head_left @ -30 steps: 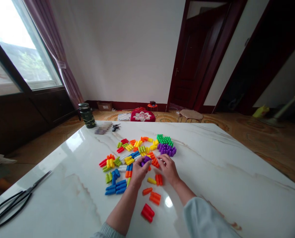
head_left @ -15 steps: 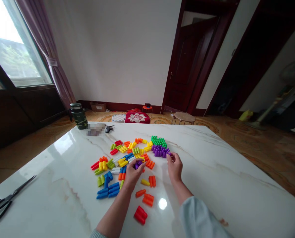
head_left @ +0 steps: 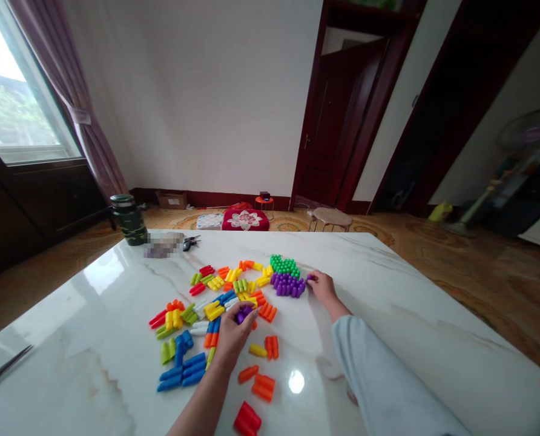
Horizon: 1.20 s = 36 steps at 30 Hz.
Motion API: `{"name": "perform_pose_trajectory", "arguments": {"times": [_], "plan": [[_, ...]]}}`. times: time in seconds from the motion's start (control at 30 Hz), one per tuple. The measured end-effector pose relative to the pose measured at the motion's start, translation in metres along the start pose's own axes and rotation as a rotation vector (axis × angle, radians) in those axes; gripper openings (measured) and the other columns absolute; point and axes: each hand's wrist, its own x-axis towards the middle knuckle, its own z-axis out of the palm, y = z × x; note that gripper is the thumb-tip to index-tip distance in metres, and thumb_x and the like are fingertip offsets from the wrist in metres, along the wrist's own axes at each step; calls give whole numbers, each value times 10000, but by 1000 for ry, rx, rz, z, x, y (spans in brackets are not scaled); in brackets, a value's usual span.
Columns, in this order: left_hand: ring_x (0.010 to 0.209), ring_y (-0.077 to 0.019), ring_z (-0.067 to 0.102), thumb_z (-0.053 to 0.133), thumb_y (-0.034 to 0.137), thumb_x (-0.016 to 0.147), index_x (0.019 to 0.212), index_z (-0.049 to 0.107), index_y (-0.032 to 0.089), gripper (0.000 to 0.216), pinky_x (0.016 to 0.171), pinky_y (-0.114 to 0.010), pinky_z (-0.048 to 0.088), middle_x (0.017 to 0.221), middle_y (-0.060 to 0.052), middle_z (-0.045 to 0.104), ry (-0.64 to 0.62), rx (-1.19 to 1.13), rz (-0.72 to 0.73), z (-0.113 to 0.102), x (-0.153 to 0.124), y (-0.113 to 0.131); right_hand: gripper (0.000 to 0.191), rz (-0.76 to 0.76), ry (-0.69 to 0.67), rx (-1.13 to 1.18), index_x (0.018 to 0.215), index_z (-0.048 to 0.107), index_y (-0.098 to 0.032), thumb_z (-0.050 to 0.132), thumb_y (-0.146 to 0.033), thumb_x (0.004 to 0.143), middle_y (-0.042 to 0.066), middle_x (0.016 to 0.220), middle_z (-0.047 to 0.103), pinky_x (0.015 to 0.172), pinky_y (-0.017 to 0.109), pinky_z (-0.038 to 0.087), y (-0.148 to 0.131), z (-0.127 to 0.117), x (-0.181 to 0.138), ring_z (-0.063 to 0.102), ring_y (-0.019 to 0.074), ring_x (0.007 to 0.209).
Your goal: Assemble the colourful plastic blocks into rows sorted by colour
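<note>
Evidently the work was partway along. On the white marbled bench (head_left: 388,290), two colours stood gathered upright in tight blocks: the green cluster (head_left: 284,265) on the far side, and the purple cluster (head_left: 288,284) right against its near edge. The green one looked finished, as far as one could judge; the purple one seemed nearly so, since more of that colour was in the hands.

The left hand (head_left: 233,330) was curled around some purple pieces (head_left: 243,314), partly hidden by the fingers, so their number could not be told. It hung over the near side of the spread. The right hand (head_left: 324,289) had its thumb and fingers pinched narrow on one small purple piece (head_left: 310,278), just beside the right end of the purple cluster; whether it touched the block was unclear.

Much seemed left to sort. Blue pieces (head_left: 181,372) lay joined in bunches on the near left, mixed yellow, white and lime ones stretched toward the far side, and the orange pieces (head_left: 263,387) and red pieces (head_left: 247,419) lay on their sides nearest the person.
</note>
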Motion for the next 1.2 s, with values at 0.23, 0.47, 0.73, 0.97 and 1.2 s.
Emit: {"name": "perform_pose_trajectory", "arguments": {"times": [0.23, 0.47, 0.73, 0.97, 1.2], "plan": [[372, -76, 463, 782, 513, 615, 848, 691, 159, 434, 347, -174, 352, 520, 40, 557, 20, -14, -4, 2, -3, 6, 236, -3, -119, 96, 674, 730, -188, 561, -105, 532, 3, 660, 720, 714, 334, 533, -1, 3, 8, 674, 196, 654], [353, -67, 439, 780, 516, 625, 872, 680, 163, 442, 336, -170, 318, 508, 53, 544, 31, -25, -32, 3, -10, 17, 295, 25, -127, 172, 767, 729, -157, 515, -92, 575, 31, 699, 732, 712, 323, 543, -3, 6, 2, 686, 188, 690], [351, -53, 390, 739, 545, 677, 921, 647, 150, 474, 347, -155, 291, 470, 64, 516, -25, -59, -75, 3, -10, 15, 307, 63, 184, 116, 947, 678, -151, 481, -199, 717, 99, 969, 711, 858, 387, 506, -26, 2, -39, 652, 208, 860], [408, -73, 439, 632, 590, 774, 905, 659, 151, 459, 406, -171, 343, 505, 55, 516, -63, -121, -47, -2, -10, 17, 366, -284, -216, 304, 1210, 597, -226, 559, -278, 849, 71, 1103, 643, 794, 313, 536, -92, 60, -146, 630, 165, 862], [1022, -240, 638, 455, 496, 889, 976, 733, 198, 417, 907, -341, 497, 1027, -68, 711, 1, -41, 103, -8, -11, 18, 417, -281, -271, 319, 1218, 624, -262, 632, -232, 802, 70, 1101, 633, 910, 389, 519, -106, 80, -166, 604, 220, 1020]]}}
